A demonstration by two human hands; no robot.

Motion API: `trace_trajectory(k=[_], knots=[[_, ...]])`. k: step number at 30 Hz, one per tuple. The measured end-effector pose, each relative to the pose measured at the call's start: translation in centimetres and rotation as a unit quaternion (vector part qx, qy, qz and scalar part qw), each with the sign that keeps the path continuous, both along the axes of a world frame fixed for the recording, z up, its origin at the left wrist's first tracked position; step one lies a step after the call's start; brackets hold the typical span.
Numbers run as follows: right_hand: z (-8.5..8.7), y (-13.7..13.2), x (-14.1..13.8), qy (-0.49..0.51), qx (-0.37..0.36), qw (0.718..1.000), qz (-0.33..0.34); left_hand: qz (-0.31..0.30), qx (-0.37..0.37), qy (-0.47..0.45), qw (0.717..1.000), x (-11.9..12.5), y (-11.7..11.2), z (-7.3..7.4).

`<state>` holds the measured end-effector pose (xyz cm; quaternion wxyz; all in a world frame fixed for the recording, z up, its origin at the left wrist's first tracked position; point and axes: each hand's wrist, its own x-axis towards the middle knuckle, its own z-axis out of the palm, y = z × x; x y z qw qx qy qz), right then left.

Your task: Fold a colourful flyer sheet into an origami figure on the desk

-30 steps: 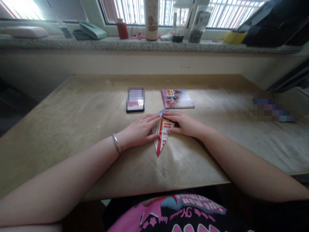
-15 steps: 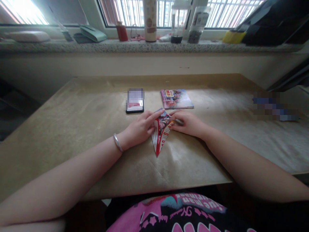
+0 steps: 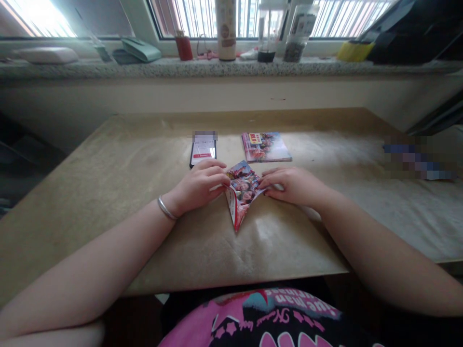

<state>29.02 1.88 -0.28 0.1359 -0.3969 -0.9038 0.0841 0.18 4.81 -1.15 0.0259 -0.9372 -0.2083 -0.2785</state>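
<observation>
A folded piece of printed paper point(image 3: 243, 185) lies on the table, its sharp point toward me. Its printed inner face shows between two side flaps that stand partly lifted. My left hand point(image 3: 202, 184), with a silver bangle at the wrist, pinches the left flap between thumb and fingers. On the other side, my right hand point(image 3: 285, 184) grips the right flap at its edge. Just beyond my left hand lies a phone point(image 3: 203, 148) with its screen lit. A stack of printed sheets point(image 3: 267, 147) rests past the paper, a little to the right.
The tan table point(image 3: 119, 193) reaches to the wall under the window. A blurred bluish item point(image 3: 419, 161) lies at its right side. On the stone sill point(image 3: 198, 68) stand a red container point(image 3: 184, 47), a tall bottle point(image 3: 227, 33), clear bottles and a yellow object point(image 3: 354, 51).
The side flaps of the folded paper have opened outward, uncovering more of the printed face. My hands have moved slightly apart, the left one drawing back from the top corner.
</observation>
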Motion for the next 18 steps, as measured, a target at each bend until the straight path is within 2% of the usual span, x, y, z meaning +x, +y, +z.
trace_trajectory(k=[2,6,10,13,15,18], knots=[[0.1,-0.2,0.0,0.001,-0.003,0.999,0.035,-0.006,0.021,0.015,1.000,-0.3,0.1,0.3],[0.4,-0.3,-0.3,0.002,-0.022,0.995,0.100,-0.008,0.050,0.105,0.993,-1.1,0.2,1.1],[0.5,-0.3,-0.4,-0.006,-0.046,0.995,0.093,0.003,0.041,0.164,0.986,-1.6,0.0,1.8],[0.4,-0.1,-0.2,-0.011,-0.049,0.993,0.104,-0.020,0.005,0.194,0.981,-1.6,-0.2,2.1],[0.3,0.1,0.0,-0.015,-0.046,0.993,0.110,-0.037,-0.005,0.201,0.979,-1.5,-0.4,2.2],[0.2,0.3,0.3,-0.025,-0.037,0.992,0.115,-0.026,-0.004,0.199,0.980,-1.0,-0.9,2.3]])
